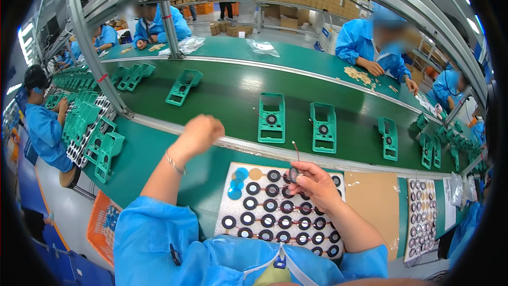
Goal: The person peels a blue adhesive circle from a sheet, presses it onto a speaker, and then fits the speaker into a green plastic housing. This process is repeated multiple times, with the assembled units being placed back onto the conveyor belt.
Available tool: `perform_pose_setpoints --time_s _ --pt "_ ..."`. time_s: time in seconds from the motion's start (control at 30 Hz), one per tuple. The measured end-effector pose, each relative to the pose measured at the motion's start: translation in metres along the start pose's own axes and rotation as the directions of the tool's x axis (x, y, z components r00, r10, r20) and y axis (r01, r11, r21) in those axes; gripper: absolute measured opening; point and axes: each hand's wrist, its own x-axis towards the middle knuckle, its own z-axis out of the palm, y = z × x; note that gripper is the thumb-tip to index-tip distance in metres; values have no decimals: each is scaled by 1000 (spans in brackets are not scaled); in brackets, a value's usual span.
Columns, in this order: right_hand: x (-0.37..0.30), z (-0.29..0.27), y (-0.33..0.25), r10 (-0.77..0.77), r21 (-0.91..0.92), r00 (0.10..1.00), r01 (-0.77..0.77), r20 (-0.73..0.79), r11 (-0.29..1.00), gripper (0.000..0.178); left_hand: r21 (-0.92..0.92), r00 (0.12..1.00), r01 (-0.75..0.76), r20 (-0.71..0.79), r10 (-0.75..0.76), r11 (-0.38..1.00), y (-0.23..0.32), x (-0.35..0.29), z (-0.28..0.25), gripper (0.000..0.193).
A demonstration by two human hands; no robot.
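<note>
My right hand (pixel 315 182) pinches a small round black speaker (pixel 293 174) whose thin wire sticks up to a little connector. It is raised over a white foam tray (pixel 222 213) on which several more round speakers (pixel 286 207) lie in rows. Ahead and to the left, my left hand (pixel 202 131) hangs above the conveyor's near rail, smeared by motion, so its fingers cannot be made out. A green plastic housing (pixel 271 132) on the belt is the nearest to it on the right, with a round dark part inside. Beside that stands another green housing (pixel 321 140).
A green conveyor belt (pixel 227 103) runs across, carrying several housings. Blue discs (pixel 235 184) lie at the tray's left corner. Cardboard (pixel 373 201) and a second speaker tray (pixel 414 238) are on the right. An orange crate (pixel 100 228) stands lower left. Co-workers sit opposite and at left.
</note>
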Motion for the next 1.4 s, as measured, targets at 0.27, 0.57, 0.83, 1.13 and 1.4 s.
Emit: perform_pose_setpoints --time_s 0.27,0.57,0.83,1.13,1.4 --pt "5 -3 7 -126 76 989 131 -73 988 26 49 633 763 -257 -730 644 -233 38 30 90" --pt "9 -8 8 -168 83 978 179 -124 980 28 -399 600 712 -82 -796 578 -236 92 45 58" --pt "0 -3 -5 -652 -648 753 453 -90 612 25 -910 910 408 412 -42 -79 -14 36 34 39" --pt "-21 32 -17 -760 -868 529 488 378 -92 37 -892 876 448 426 224 -56 128 -38 40 48" --pt "-16 28 -11 -707 -873 557 451 436 -184 35 -932 919 362 355 175 -14 129 -45 47 50"
